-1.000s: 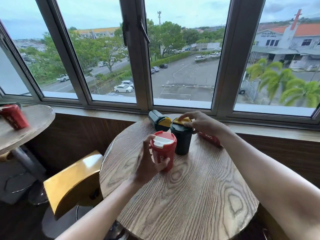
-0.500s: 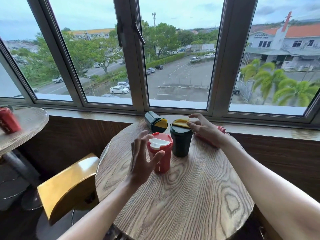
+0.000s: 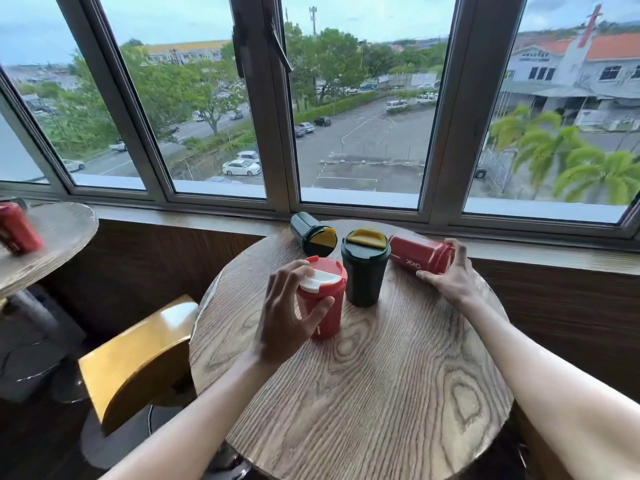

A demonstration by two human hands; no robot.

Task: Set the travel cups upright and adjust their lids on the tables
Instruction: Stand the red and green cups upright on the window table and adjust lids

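On the round wooden table [image 3: 363, 393] a red travel cup [image 3: 327, 306] with a white lid flap stands upright. My left hand [image 3: 287, 317] wraps it, fingers on the lid and thumb on the body. Just right of it stands a dark green cup [image 3: 363, 271] with a yellow lid, untouched. Behind them another dark green cup [image 3: 310, 235] lies on its side with its yellow lid towards me. A second red cup [image 3: 415, 256] lies on its side at the back right; my right hand [image 3: 450, 277] grips its right end.
A second round table [image 3: 59, 237] at the left carries another tipped red cup [image 3: 17, 232]. A yellow stool [image 3: 138, 355] stands between the tables. The window sill [image 3: 519, 244] and wood-panelled wall run right behind the table's far edge.
My right hand left the green cup's yellow lid and moved right onto the lying red cup. My left hand, briefly loosened, has closed around the upright red cup again.
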